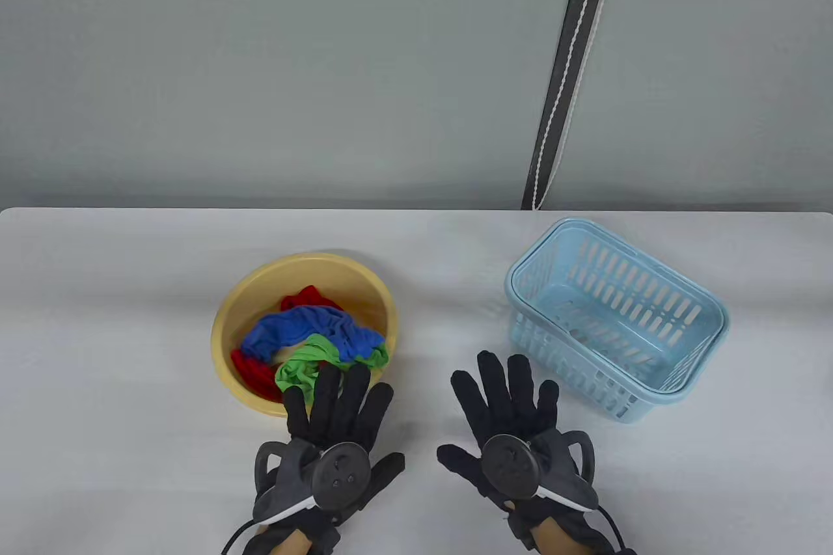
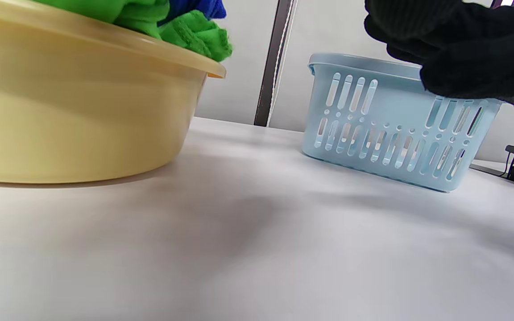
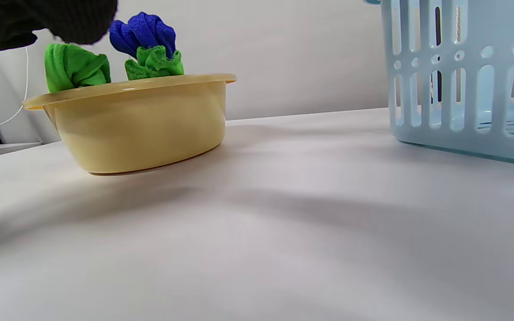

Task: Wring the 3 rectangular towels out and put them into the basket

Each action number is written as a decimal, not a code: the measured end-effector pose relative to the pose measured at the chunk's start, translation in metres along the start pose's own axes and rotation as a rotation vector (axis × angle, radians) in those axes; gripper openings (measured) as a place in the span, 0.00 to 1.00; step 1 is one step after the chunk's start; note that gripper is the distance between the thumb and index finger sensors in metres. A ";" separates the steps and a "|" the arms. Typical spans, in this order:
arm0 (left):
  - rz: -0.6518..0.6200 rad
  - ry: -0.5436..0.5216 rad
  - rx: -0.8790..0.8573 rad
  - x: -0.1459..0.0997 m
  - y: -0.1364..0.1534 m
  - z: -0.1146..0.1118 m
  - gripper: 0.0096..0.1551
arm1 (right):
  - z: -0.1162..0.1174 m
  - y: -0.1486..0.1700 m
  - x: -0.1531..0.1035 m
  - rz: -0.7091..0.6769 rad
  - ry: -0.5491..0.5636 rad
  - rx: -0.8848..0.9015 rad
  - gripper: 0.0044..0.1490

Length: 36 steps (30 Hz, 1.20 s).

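Both hands flat and spread above the white bench, fingers straight, nothing held: the left hand (image 1: 332,425) with its fingertips over the near rim of the round yellow plastic basin (image 1: 242,304), the right hand (image 1: 511,418) over bare bench between basin and basket. Just ahead of the left hand, inside the basin, three crumpled towels piled together: a green cloth towel (image 1: 306,363) nearest, partly under the left fingertips, a blue cloth towel (image 1: 306,324) across the middle, a red cloth towel (image 1: 250,369) lowest and mostly covered. Not clear whether the fingertips already touch the green towel or only hover over it. Ahead and to the outer side of the right hand, the light blue slotted plastic basket (image 1: 651,298), with nothing inside as far as visible. Probably the very first step: no towel wrung yet, none in the basket. Next move likely to call for grasping the green towel, lifting it free of the blue one, bringing the right hand across to take the other end, then twisting over the basin.
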<state>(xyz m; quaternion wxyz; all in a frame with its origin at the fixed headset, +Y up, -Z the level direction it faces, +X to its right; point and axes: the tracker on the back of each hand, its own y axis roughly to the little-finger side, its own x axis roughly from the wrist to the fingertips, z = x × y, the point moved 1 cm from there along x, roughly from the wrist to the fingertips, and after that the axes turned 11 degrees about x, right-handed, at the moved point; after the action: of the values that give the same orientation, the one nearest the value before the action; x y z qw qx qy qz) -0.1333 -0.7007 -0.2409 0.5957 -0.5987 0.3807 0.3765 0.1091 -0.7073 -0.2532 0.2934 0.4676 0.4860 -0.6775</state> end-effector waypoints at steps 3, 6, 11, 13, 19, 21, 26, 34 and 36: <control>0.001 0.004 0.000 0.000 0.000 0.000 0.58 | 0.002 -0.001 0.001 0.005 -0.012 -0.017 0.64; 0.005 -0.001 -0.003 0.000 0.001 0.000 0.58 | 0.003 -0.003 0.001 0.005 -0.007 -0.016 0.64; 0.013 -0.033 -0.012 -0.001 0.004 0.003 0.58 | 0.004 -0.003 0.002 0.012 0.004 -0.009 0.64; 0.040 -0.078 -0.020 -0.003 0.007 0.006 0.57 | 0.004 -0.004 0.002 0.019 0.004 -0.007 0.64; 0.193 -0.348 -0.120 -0.008 0.045 0.044 0.50 | -0.005 -0.001 0.002 0.037 0.043 0.012 0.63; 0.193 -0.348 -0.120 -0.001 0.063 0.060 0.50 | -0.006 0.000 0.003 0.039 0.042 0.006 0.63; 0.178 -0.154 -0.195 0.030 0.092 0.082 0.53 | -0.008 0.002 0.003 0.039 0.043 0.028 0.63; 0.154 0.242 -0.130 0.096 0.078 0.070 0.57 | -0.007 0.005 0.005 0.041 0.031 0.048 0.63; 0.165 0.311 -0.086 0.108 0.073 0.063 0.55 | -0.008 0.006 0.004 0.039 0.039 0.049 0.63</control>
<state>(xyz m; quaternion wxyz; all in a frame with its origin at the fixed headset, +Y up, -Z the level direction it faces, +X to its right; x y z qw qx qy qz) -0.1528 -0.6389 -0.3695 0.4706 -0.6411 0.4999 0.3429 0.1152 -0.7014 -0.2599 0.2854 0.4972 0.4657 -0.6741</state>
